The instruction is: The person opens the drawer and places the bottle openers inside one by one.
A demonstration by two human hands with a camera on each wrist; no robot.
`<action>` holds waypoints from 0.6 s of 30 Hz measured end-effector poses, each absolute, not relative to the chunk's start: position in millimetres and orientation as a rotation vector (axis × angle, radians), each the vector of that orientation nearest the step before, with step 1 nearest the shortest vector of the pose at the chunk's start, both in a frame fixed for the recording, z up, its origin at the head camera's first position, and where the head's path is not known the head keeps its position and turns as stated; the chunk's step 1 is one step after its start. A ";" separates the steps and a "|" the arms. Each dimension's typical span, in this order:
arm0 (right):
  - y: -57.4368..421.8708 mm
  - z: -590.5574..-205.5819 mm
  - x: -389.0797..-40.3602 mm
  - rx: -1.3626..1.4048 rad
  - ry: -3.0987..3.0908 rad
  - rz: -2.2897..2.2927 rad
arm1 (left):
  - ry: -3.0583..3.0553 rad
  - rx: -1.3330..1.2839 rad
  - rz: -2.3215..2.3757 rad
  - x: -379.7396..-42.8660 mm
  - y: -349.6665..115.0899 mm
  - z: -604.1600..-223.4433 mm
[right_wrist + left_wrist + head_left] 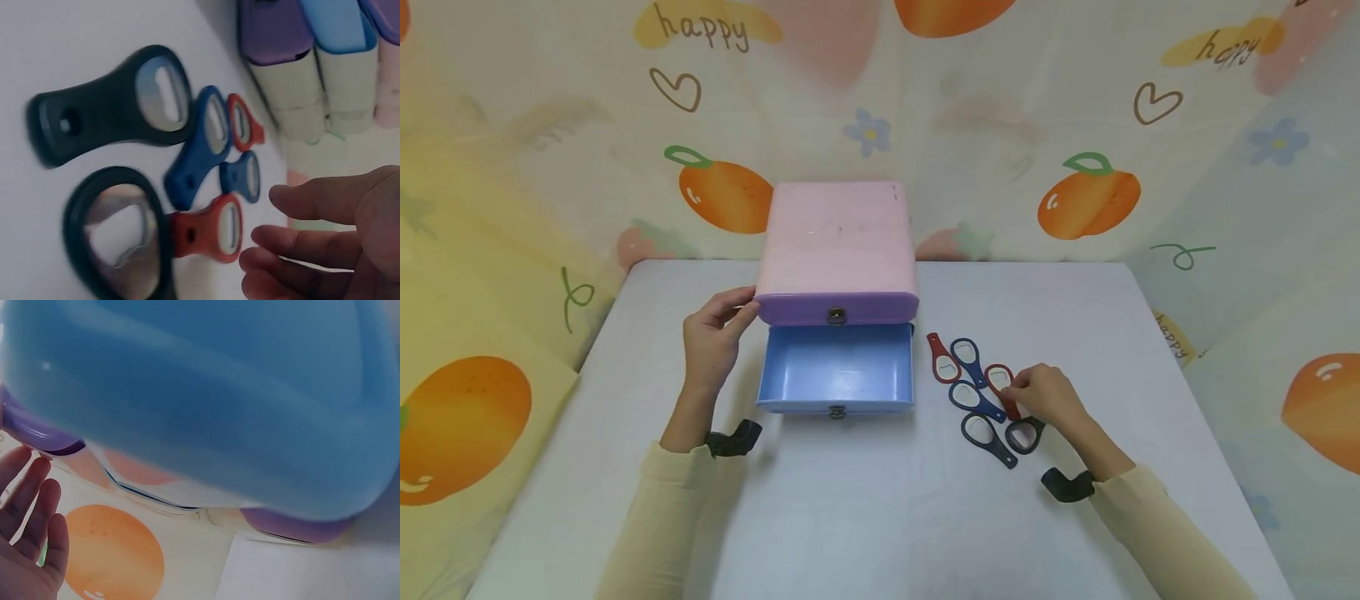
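Observation:
A small drawer cabinet (838, 237) with a pink top and purple front stands at the back, its blue drawer (837, 407) pulled out, with nothing inside. My left hand (711, 346) touches the cabinet's left front corner, fingers extended. To the right of the cabinet lie several bottle openers: two red, two blue and two black. Over the nearer red bottle opener (203, 239) reaches my right hand (1051, 396); in the right wrist view its thumb and fingers are parted beside the opener's ring end. Close below them lies a black bottle opener (75, 228).
Blue bottle openers (973, 367) and the other red bottle opener (935, 346) lie close together near the drawer's right side. A second purple drawer (275, 31) sits below the blue one. A patterned cloth (970, 150) hangs behind the white table (850, 517).

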State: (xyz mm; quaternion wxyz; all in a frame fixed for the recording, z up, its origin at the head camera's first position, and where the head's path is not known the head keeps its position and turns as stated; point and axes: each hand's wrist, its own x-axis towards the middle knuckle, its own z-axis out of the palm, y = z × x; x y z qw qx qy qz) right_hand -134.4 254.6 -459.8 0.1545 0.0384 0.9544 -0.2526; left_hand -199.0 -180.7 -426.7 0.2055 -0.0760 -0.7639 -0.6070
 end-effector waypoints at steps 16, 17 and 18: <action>255.7 -484.0 -127.2 0.221 2.765 -0.602 | -2.117 -0.201 -1.748 -197.8 -179.6 -430.7; 254.9 -484.9 -127.2 0.230 2.770 -0.590 | -2.117 -0.202 -1.748 -197.9 -179.7 -430.3; 254.2 -485.7 -127.2 0.234 2.777 -0.578 | -2.119 -0.200 -1.745 -198.1 -179.9 -429.9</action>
